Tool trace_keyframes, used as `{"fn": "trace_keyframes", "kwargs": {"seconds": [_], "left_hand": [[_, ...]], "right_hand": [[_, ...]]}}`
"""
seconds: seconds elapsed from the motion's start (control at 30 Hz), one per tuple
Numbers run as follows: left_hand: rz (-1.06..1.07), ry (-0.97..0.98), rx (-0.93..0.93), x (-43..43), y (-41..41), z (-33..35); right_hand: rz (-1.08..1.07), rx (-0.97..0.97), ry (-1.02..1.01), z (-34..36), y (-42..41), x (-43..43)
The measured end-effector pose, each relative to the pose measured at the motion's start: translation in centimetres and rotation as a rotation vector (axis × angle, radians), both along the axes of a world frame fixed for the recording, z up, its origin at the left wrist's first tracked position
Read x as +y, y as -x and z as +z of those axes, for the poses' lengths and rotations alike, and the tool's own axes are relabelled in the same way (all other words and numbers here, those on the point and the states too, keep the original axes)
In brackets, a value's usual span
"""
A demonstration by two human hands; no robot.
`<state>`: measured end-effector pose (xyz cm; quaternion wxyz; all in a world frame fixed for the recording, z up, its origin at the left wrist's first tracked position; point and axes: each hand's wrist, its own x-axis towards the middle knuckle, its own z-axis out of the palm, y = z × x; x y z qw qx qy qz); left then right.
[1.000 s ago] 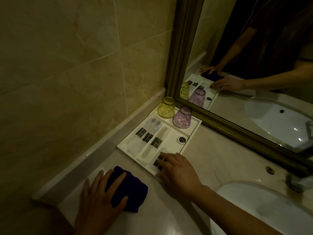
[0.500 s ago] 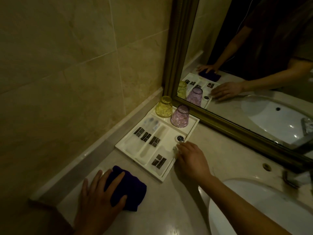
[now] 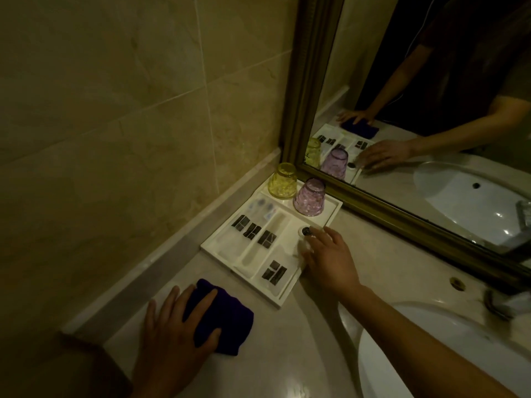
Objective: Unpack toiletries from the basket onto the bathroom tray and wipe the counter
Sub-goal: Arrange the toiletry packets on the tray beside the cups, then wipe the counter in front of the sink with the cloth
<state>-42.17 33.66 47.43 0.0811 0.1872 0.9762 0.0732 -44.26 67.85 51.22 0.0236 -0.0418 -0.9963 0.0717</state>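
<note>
A white compartment tray [image 3: 218, 248] sits on the bench [image 3: 287, 354] at its far left corner, where the tiled side wall [image 3: 115, 110] meets the framed mirror [image 3: 431, 139]. In the tray's compartment nearest the mirror two tumblers stand upside down, a yellow one [image 3: 283, 181] toward the wall and a pink one [image 3: 309, 197] just beside it. Clear-wrapped toiletry packets with dark labels [image 3: 253, 231] lie in the long compartments, and one more dark-labelled packet [image 3: 274, 272] lies near the tray's near edge. The right hand [image 3: 327, 258] rests over the tray's right edge, fingers loosely spread and curled down; its fingertips touch a small round dark-capped item [image 3: 305, 231] in the right compartment, though whether they actually grip it cannot be told. The left hand [image 3: 175, 326] lies flat with its fingers spread, pressing on a folded dark blue cloth [image 3: 230, 320] on the bench near the left edge, just in front of the tray. A white sink basin [image 3: 431, 354] is set into the bench to the right.
</note>
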Motion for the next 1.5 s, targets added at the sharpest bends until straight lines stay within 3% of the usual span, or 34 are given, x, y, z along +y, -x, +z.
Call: {"fn": "trace_keyframes", "kwargs": {"seconds": [0.13,0.27,0.53,0.67,0.83,0.9,1.0,1.07,1.13,1.23,1.33,1.4,1.5], "left_hand": [[0.001,-0.005,0.012,-0.1,0.1,-0.4],[-0.010,-0.015,0.022,-0.1,0.1,-0.5],[-0.001,-0.044,0.075,0.0,-0.2,-0.3],[0.078,-0.275,0.036,0.4,-0.4,0.1],[0.312,-0.644,-0.314,1.5,1.5,1.8],[0.373,-0.771,-0.364,1.6,2.5,2.5],[0.375,-0.710,-0.328,2.2,3.4,3.2],[0.424,-0.854,-0.430,2.8,3.4,3.7],[0.518,-1.088,-0.579,2.9,3.0,4.3],[0.562,-1.336,-0.777,3.0,2.0,5.0],[0.489,-1.437,-0.857,3.2,0.6,5.3],[0.395,-1.356,-0.791,3.7,-0.5,5.0],[0.122,-0.997,-0.431,4.1,-2.3,3.6]], "right_hand": [[0.105,0.178,0.076,0.1,-2.2,-2.1],[0.125,0.114,0.032,-0.1,-2.7,-2.7],[0.046,0.164,0.155,0.3,-3.3,-3.1],[0.027,0.208,0.285,0.5,-4.6,-4.8],[-0.015,0.292,0.453,1.1,-7.0,-8.8],[-0.032,0.216,0.519,1.0,-7.6,-10.9],[0.002,0.000,0.542,0.5,-7.6,-14.2],[0.073,-0.081,0.444,0.2,-7.2,-16.1],[0.088,-0.041,0.405,0.0,-6.9,-17.5],[-0.024,0.064,0.651,0.9,-7.5,-17.9],[-0.116,0.035,0.897,2.3,-9.8,-17.2],[-0.222,0.047,1.125,3.7,-12.1,-16.2],[-0.326,0.131,1.344,5.8,-16.4,-13.8]]}}
